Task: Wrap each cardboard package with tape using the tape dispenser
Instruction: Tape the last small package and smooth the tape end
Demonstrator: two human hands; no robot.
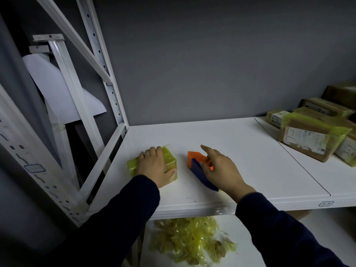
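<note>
A small package (169,158) covered in yellow tape lies on the white shelf (240,160) near its left end. My left hand (154,166) rests on top of it, fingers curled over the far edge and thumb on the right side. Just to the right lies the orange and dark blue tape dispenser (198,166). My right hand (219,168) lies over the dispenser with the thumb against its blue side and the index finger stretched out above the orange end.
Several taped cardboard packages (312,135) are stacked at the shelf's right end. A heap of crumpled yellow tape (190,239) lies on the lower shelf. White rack uprights (107,74) rise at the left, with a grey wall behind.
</note>
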